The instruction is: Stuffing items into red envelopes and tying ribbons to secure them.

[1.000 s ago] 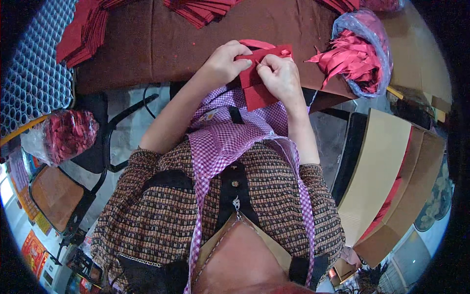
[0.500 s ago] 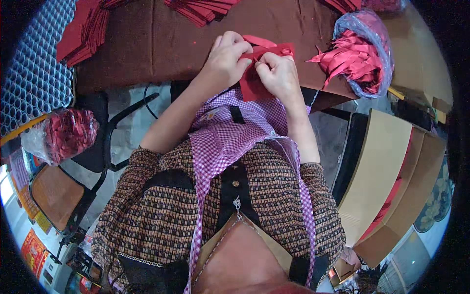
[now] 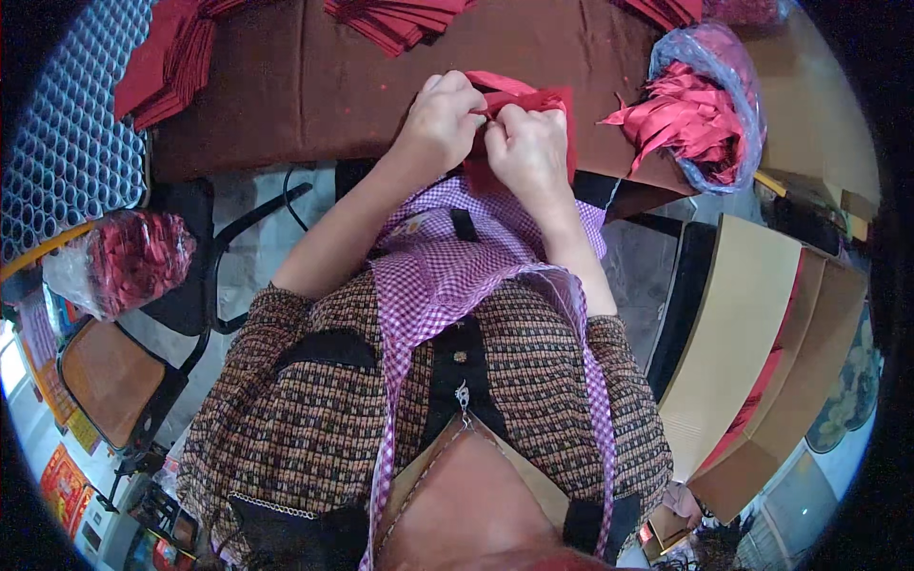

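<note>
At the table's near edge I hold a flat dark red piece [image 3: 562, 107] that looks like cloth, partly hanging over my lap. My left hand [image 3: 443, 116] is closed in a pinch at its left side. A glossy red ribbon [image 3: 502, 83] loops out beyond the fingers there. Close beside it, my right hand [image 3: 530, 152] is closed over the front of the red piece, its fingers bent down and thumb pressed in. The fingertips of both hands nearly meet, and what lies exactly between them is hidden.
The table has a brown cloth [image 3: 286, 105]. Fanned stacks of red pieces [image 3: 171, 62] lie at its far side. At the right sits a plastic bag of red ribbons [image 3: 695, 124]; at the left, another wrapped red bundle [image 3: 133, 262]. An open cardboard box [image 3: 733, 333] stands right of me.
My right hand has shifted slightly left, toward the left hand, and its fingers have curled further over the red piece. The left hand has barely moved.
</note>
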{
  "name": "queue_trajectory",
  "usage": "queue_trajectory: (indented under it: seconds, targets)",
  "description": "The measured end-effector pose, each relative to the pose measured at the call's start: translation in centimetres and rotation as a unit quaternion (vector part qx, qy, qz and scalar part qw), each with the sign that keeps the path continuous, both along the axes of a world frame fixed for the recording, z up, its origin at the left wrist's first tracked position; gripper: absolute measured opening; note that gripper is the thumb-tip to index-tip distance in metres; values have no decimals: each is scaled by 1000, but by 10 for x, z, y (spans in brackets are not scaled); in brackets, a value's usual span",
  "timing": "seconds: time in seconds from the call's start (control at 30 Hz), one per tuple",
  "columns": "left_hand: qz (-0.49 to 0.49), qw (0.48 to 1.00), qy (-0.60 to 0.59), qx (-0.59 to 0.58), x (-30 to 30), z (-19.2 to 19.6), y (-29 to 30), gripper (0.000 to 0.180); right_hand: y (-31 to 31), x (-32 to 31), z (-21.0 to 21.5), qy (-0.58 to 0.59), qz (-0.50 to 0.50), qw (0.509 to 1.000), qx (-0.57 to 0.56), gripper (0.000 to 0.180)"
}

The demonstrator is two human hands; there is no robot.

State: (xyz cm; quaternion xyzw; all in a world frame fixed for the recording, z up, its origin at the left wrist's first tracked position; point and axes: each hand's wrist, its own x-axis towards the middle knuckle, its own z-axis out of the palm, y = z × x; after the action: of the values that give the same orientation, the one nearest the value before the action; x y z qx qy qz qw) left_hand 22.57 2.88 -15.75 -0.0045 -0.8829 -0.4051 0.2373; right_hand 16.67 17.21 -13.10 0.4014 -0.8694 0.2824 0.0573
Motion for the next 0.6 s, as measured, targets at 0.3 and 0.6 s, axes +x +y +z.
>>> queue_trajectory:
  seconds: [0.3, 0.6]
  targets:
    - [-21, 1000, -17, 6, 4, 14, -2, 13, 6, -2, 2, 16, 11, 999, -40, 12]
    - [-109, 990, -85, -14, -6, 43, -15, 14, 20, -4, 20, 4, 67, 997, 23, 16]
